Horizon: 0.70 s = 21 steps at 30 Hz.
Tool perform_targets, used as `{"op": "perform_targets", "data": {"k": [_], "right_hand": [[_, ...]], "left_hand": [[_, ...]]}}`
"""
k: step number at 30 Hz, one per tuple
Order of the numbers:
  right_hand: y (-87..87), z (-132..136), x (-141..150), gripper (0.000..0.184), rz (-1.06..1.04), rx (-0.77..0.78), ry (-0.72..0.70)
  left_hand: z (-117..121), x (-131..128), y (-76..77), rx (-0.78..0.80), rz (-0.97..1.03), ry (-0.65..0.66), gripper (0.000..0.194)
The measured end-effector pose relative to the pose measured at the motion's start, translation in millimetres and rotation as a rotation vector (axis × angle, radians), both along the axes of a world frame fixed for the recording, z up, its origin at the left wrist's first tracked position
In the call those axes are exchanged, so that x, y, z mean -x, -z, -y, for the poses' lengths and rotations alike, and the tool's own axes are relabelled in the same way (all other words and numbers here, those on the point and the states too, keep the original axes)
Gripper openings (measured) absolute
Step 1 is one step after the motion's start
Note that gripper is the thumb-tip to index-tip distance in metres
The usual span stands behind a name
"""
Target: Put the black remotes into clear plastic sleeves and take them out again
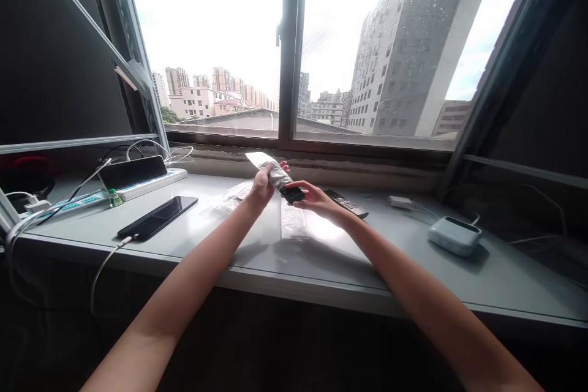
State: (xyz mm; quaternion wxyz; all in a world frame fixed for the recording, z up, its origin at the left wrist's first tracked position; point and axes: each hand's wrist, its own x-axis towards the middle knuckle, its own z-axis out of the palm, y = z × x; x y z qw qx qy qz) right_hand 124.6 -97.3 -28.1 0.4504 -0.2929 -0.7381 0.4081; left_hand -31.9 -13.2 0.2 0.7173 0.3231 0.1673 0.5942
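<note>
My left hand (262, 185) is closed around a clear plastic bag (277, 175), whose pale flap points up toward the window. Out of the bag's near end sticks a black remote control (294, 194), partly covered by the plastic. Fingers of my right hand (316, 201) grip that bare end. Just behind my right wrist lies a dark handset with rows of keys (351, 205). Below my hands a flat clear bag (294, 223) rests on the table, and crumpled clear bags (229, 197) lie left of it.
On the white table (257, 260), a black phone (158, 218) with a charging cable lies left. Behind it are a power strip (147, 184), a propped dark screen (133, 173) and a small green bottle (114, 198). A pale box-shaped device (454, 234) and white charger (399, 202) are right.
</note>
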Motion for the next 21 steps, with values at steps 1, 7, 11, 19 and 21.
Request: {"op": "perform_targets", "data": {"k": [1, 7, 11, 19, 21], "right_hand": [[1.2, -2, 0, 0.054, -0.005, -0.013, 0.015], [11.2, -16, -3, 0.073, -0.014, -0.087, 0.147], [13.8, -20, -7, 0.09, 0.003, -0.118, 0.28], [8.6, -16, -6, 0.084, -0.024, -0.069, 0.256], [5.5, -15, -5, 0.078, -0.077, -0.086, 0.259]], "left_hand": [[1, -1, 1.3, -0.009, -0.018, 0.017, 0.032], [1, -2, 5.8, -0.056, -0.043, 0.074, 0.041], [3, -2, 7.3, -0.162, -0.042, 0.132, 0.044], [8, 0, 6.7, -0.279, -0.125, 0.298, 0.038], [7, 0, 6.8, -0.286, -0.135, 0.337, 0.036]]}}
